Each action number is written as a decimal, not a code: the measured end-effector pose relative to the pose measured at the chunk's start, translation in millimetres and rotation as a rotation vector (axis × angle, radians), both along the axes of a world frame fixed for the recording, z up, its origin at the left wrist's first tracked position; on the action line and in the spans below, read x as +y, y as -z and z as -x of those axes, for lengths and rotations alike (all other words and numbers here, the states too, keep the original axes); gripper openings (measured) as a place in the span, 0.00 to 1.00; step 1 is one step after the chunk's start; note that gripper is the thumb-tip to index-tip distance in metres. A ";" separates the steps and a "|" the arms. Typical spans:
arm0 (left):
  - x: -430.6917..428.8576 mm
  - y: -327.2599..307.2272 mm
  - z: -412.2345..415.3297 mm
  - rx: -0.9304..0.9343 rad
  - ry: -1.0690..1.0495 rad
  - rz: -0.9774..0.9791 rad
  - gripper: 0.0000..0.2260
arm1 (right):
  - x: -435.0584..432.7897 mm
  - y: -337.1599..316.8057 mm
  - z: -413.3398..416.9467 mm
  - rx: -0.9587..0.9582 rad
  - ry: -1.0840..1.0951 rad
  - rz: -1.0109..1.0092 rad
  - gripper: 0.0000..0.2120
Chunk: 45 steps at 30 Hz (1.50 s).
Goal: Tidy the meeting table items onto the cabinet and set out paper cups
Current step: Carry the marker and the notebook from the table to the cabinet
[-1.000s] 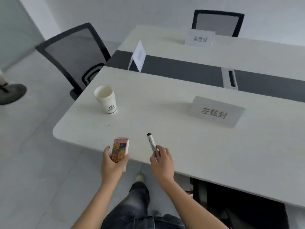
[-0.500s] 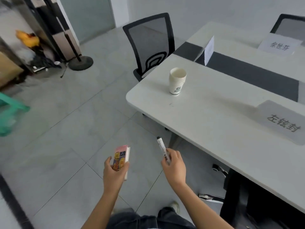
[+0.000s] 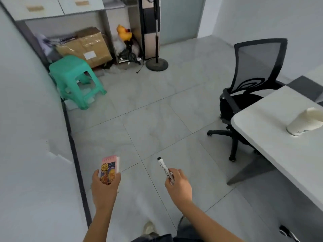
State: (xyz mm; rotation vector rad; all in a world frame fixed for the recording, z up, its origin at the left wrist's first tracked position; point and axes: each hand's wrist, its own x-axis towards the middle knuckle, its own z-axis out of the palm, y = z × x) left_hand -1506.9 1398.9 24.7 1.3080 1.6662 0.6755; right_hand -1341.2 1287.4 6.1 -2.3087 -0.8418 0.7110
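Observation:
My left hand (image 3: 104, 186) grips a small pink notepad (image 3: 109, 169) with a colourful cover, held upright over the floor. My right hand (image 3: 178, 184) holds a white marker (image 3: 164, 167) with a black cap, tip pointing up and away. Both hands are away from the white meeting table (image 3: 272, 145), which lies at the right. A stack of paper cups (image 3: 305, 122) stands on the table near its corner. A cabinet (image 3: 52, 7) with drawers spans the far top left.
A black mesh office chair (image 3: 251, 81) stands at the table's end. A green plastic stool (image 3: 75, 81), a cardboard box (image 3: 85, 45) and a yellow toy (image 3: 124, 33) sit under the cabinet. A stand with a round base (image 3: 157, 64) is nearby. A grey wall (image 3: 26, 137) runs along the left.
My view has swung left from the table toward the cabinet corner. Both hands came off the table edge carrying the notepad and marker, which now hang over the tiled floor.

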 end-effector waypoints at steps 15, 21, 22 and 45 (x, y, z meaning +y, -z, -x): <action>171.2 -9.9 -21.8 -0.040 -0.037 -0.052 0.32 | 232.4 3.9 -38.5 0.047 -0.125 -0.108 0.14; 281.6 -24.6 -46.3 -0.073 -0.150 -0.116 0.31 | 356.0 -17.8 -68.6 0.019 -0.177 -0.207 0.12; 295.5 -22.8 -51.5 -0.077 -0.168 -0.120 0.31 | 369.2 -17.5 -70.8 0.023 -0.187 -0.203 0.12; 674.7 -22.2 -32.3 -0.180 -0.247 -0.131 0.30 | 703.9 -9.2 -54.2 0.015 -0.153 -0.121 0.12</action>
